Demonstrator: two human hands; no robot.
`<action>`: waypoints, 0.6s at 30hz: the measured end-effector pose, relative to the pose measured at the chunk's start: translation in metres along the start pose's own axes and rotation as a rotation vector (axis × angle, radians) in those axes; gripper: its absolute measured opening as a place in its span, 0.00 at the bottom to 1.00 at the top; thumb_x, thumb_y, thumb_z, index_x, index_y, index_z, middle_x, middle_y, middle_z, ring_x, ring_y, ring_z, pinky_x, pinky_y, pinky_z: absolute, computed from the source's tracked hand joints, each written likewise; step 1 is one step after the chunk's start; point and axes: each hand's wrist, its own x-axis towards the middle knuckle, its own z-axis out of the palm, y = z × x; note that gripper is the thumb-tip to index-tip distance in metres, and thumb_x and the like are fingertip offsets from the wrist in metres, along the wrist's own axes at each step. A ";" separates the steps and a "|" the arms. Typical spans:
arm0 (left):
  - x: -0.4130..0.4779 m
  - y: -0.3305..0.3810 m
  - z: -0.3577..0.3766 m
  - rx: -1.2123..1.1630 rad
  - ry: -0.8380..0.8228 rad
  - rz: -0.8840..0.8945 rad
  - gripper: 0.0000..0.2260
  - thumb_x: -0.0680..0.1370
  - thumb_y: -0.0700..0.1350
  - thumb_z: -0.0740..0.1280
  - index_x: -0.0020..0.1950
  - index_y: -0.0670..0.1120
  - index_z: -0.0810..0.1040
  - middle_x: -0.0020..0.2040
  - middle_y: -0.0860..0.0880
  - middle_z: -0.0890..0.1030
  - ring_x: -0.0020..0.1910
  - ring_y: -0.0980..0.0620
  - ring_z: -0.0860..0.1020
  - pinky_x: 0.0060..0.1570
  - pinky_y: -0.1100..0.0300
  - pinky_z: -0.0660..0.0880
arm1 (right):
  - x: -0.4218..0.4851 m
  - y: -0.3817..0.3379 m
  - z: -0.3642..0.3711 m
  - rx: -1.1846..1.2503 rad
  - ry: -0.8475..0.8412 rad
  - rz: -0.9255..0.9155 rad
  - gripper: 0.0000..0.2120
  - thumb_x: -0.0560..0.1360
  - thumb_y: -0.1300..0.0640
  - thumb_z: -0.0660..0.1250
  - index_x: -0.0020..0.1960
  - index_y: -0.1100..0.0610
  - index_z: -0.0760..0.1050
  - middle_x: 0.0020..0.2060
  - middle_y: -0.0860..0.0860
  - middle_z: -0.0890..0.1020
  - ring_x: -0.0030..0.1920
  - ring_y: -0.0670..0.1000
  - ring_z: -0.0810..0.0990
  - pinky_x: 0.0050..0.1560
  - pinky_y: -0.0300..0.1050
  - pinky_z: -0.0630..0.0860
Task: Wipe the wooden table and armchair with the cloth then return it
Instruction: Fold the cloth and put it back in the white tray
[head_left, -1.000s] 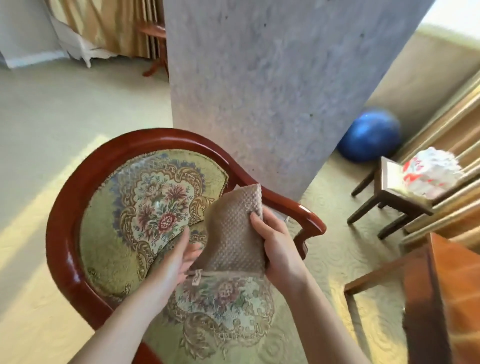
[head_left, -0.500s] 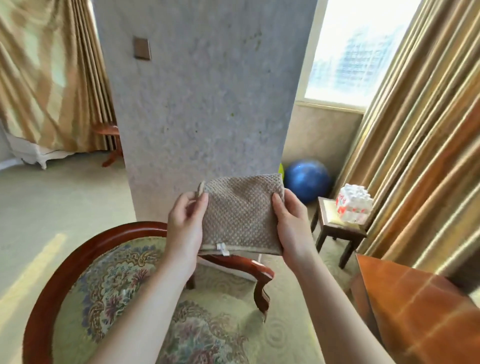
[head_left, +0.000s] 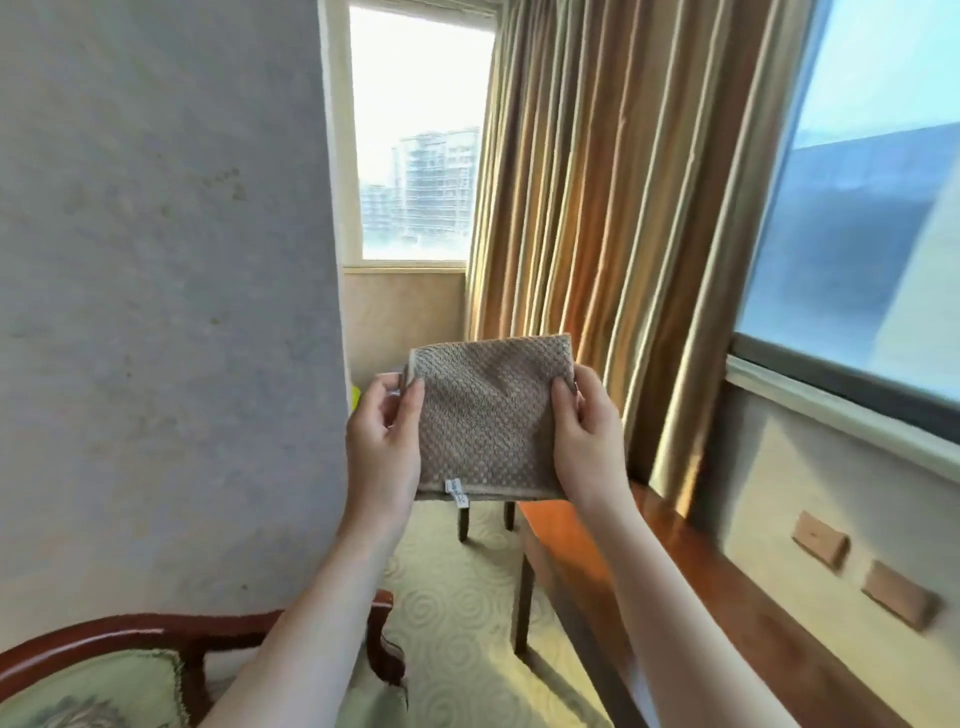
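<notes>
A folded brown waffle-weave cloth (head_left: 488, 421) with a small white tag on its lower edge is held up in the air at chest height. My left hand (head_left: 382, 441) pinches its left edge and my right hand (head_left: 587, 441) grips its right edge. The armchair (head_left: 130, 670), with a dark red wooden frame and floral upholstery, shows only at the bottom left, below my left forearm. The polished reddish wooden table (head_left: 727, 613) runs along the right, under my right forearm.
A grey textured pillar (head_left: 166, 312) fills the left. Gold curtains (head_left: 613, 208) hang ahead beside a window (head_left: 415, 140). Dark legs of a small stool (head_left: 483, 519) stand behind the cloth. The patterned carpet (head_left: 457, 613) lies between chair and table.
Both hands lifted the cloth from over the chair seat and spread it flat between them. The view tilted up and to the right, so the chair dropped to the frame's bottom.
</notes>
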 end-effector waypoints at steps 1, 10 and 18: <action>-0.005 0.002 0.011 -0.022 -0.049 -0.004 0.05 0.79 0.46 0.63 0.45 0.48 0.75 0.40 0.47 0.80 0.39 0.54 0.76 0.42 0.55 0.71 | -0.007 -0.003 -0.016 -0.026 0.050 0.012 0.08 0.81 0.60 0.57 0.55 0.60 0.74 0.43 0.48 0.80 0.45 0.47 0.78 0.47 0.42 0.72; -0.116 0.028 0.131 -0.175 -0.439 0.011 0.07 0.78 0.51 0.63 0.51 0.50 0.77 0.44 0.48 0.80 0.44 0.51 0.76 0.44 0.56 0.71 | -0.107 -0.046 -0.176 -0.424 0.531 0.051 0.10 0.80 0.62 0.59 0.58 0.59 0.76 0.48 0.48 0.82 0.46 0.39 0.78 0.49 0.29 0.71; -0.284 0.122 0.221 -0.409 -0.755 -0.038 0.09 0.79 0.46 0.64 0.56 0.45 0.79 0.43 0.51 0.81 0.42 0.56 0.79 0.42 0.65 0.73 | -0.235 -0.128 -0.340 -0.659 0.815 0.074 0.10 0.80 0.64 0.59 0.58 0.61 0.76 0.46 0.45 0.81 0.45 0.31 0.77 0.50 0.25 0.70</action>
